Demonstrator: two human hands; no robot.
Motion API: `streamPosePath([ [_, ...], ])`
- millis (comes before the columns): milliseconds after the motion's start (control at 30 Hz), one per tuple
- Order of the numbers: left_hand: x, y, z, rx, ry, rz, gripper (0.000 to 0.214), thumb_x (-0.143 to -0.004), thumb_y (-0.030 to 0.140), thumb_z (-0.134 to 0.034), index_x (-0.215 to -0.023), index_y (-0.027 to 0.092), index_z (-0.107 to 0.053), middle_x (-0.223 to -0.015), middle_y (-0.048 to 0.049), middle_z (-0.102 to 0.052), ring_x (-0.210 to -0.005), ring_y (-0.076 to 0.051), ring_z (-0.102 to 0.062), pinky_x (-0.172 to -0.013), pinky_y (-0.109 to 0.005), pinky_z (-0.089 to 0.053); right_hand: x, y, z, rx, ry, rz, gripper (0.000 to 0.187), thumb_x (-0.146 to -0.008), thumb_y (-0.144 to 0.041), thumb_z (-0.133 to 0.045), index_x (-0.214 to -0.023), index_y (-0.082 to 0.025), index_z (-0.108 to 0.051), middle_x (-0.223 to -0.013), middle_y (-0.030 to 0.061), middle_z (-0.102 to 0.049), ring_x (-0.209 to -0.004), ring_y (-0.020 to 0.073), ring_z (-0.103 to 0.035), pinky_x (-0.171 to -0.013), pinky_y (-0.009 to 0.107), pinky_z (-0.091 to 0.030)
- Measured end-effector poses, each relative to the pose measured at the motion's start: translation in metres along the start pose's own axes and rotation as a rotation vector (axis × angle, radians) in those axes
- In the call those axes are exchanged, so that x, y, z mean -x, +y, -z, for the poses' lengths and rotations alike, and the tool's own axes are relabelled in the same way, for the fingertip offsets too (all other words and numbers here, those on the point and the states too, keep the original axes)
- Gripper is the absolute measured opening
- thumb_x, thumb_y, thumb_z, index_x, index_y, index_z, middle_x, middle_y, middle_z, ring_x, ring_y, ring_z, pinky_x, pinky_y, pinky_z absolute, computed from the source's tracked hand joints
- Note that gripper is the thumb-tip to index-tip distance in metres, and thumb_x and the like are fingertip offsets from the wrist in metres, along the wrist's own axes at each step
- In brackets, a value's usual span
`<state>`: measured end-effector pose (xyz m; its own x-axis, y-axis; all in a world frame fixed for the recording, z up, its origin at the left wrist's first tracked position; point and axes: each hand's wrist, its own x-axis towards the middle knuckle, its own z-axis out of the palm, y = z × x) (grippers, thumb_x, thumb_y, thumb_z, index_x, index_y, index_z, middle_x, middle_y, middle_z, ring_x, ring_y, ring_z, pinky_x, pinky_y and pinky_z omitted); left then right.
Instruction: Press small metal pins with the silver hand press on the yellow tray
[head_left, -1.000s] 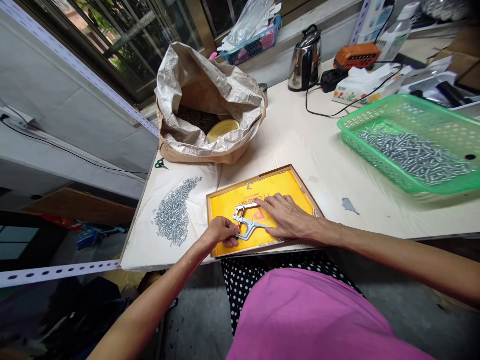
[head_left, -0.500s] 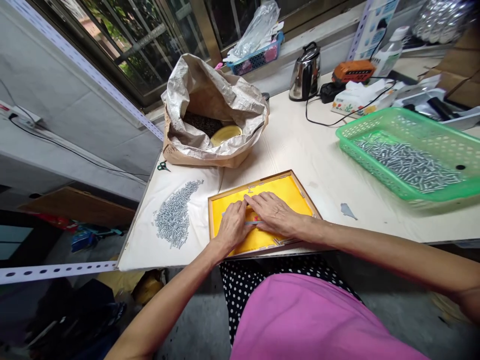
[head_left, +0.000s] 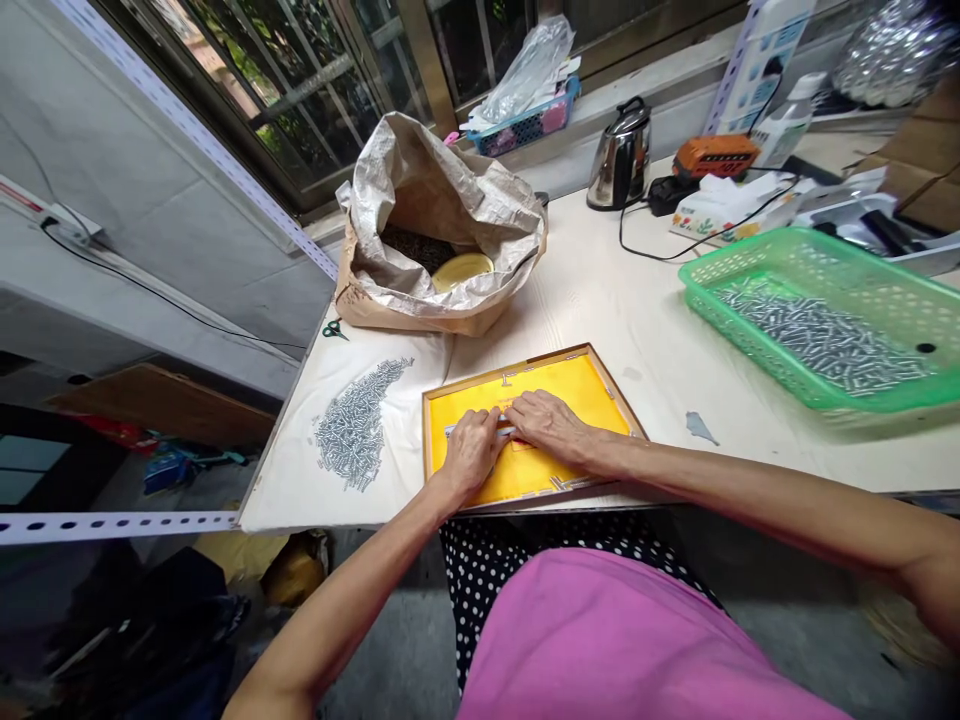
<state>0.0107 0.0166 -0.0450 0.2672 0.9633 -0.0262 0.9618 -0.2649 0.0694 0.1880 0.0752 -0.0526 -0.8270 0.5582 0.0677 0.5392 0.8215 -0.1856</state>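
Observation:
A wooden-framed tray with a yellow lining (head_left: 577, 385) lies at the table's near edge. On it rests a silver plier-like hand tool (head_left: 452, 431), mostly covered by both hands. My left hand (head_left: 471, 452) is curled over the tool's handles and grips them. My right hand (head_left: 553, 426) lies flat on the tool's right part, fingers stretched toward the left hand. The two hands touch at the fingertips. A small metal part (head_left: 510, 379) sits near the tray's far edge.
A pile of small silver screws (head_left: 355, 425) lies on white cloth left of the tray. Behind stands a crumpled paper sack (head_left: 442, 210) holding dark pieces and a yellow bowl (head_left: 463, 269). A green basket (head_left: 817, 270) of screws sits right; a kettle (head_left: 619, 155) and cables lie beyond.
My left hand moved from the tool's lower-left end up onto its handles and closed over them. My right hand slid slightly left. The tool, plainly visible before, is now mostly covered.

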Motion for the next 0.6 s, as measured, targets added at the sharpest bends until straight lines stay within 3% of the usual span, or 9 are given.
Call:
streamPosePath([
  [100,0.007,0.0,-0.005,0.021,0.123,-0.079,0.029,-0.095,0.026,-0.058,-0.123,0.018,-0.06,-0.138,-0.0152,-0.058,-0.128,-0.029,-0.053,-0.105,-0.046,-0.048,0.003,0.015,0.0,-0.027,0.061,-0.028,0.054,-0.094,-0.053,-0.057,-0.128,-0.01,-0.056,-0.118,0.0158,-0.063,-0.106,0.0306,-0.052,-0.085,0.039,-0.037],
  [133,0.009,0.002,-0.007,0.024,0.154,-0.117,0.023,-0.096,0.024,-0.055,-0.118,0.019,-0.062,-0.141,-0.0142,-0.055,-0.133,-0.029,-0.049,-0.108,-0.048,-0.046,0.004,0.021,0.0,-0.032,0.066,-0.04,0.056,-0.094,-0.055,-0.055,-0.13,-0.012,-0.055,-0.119,0.0154,-0.063,-0.105,0.0307,-0.052,-0.084,0.039,-0.036],
  [267,0.017,0.013,-0.012,0.016,0.178,-0.202,0.018,-0.098,0.019,-0.048,-0.1,0.017,-0.066,-0.129,-0.012,-0.061,-0.13,-0.028,-0.049,-0.104,-0.044,-0.049,0.003,0.048,-0.005,0.024,0.045,-0.046,0.024,-0.1,-0.026,-0.046,-0.113,-0.017,-0.063,-0.108,0.0117,-0.065,-0.097,0.0253,-0.052,-0.08,0.035,-0.033],
  [433,0.018,0.038,-0.016,-0.003,0.113,-0.215,0.018,-0.098,0.017,-0.048,-0.093,0.015,-0.065,-0.103,-0.0092,-0.066,-0.104,-0.023,-0.058,-0.09,-0.036,-0.053,-0.004,0.07,-0.004,0.065,0.1,-0.016,0.019,-0.098,-0.018,-0.047,-0.098,-0.017,-0.066,-0.099,0.0099,-0.066,-0.094,0.0236,-0.052,-0.079,0.033,-0.033],
  [533,0.021,0.037,-0.009,0.049,0.215,-0.196,0.016,-0.098,0.022,-0.052,-0.096,0.016,-0.067,-0.111,-0.0101,-0.064,-0.106,-0.023,-0.057,-0.092,-0.036,-0.052,0.003,0.065,-0.002,0.101,0.187,-0.031,0.02,-0.098,-0.02,-0.047,-0.102,-0.017,-0.067,-0.103,0.0117,-0.065,-0.097,0.0262,-0.052,-0.08,0.035,-0.034],
  [600,0.028,0.02,0.003,0.089,0.352,-0.073,0.019,-0.098,0.025,-0.051,-0.104,0.017,-0.068,-0.117,-0.0111,-0.062,-0.107,-0.022,-0.056,-0.092,-0.035,-0.052,0.013,0.053,-0.001,0.078,0.257,-0.022,0.023,-0.1,-0.029,-0.047,-0.108,-0.017,-0.065,-0.109,0.0127,-0.064,-0.099,0.0271,-0.052,-0.081,0.036,-0.035],
])
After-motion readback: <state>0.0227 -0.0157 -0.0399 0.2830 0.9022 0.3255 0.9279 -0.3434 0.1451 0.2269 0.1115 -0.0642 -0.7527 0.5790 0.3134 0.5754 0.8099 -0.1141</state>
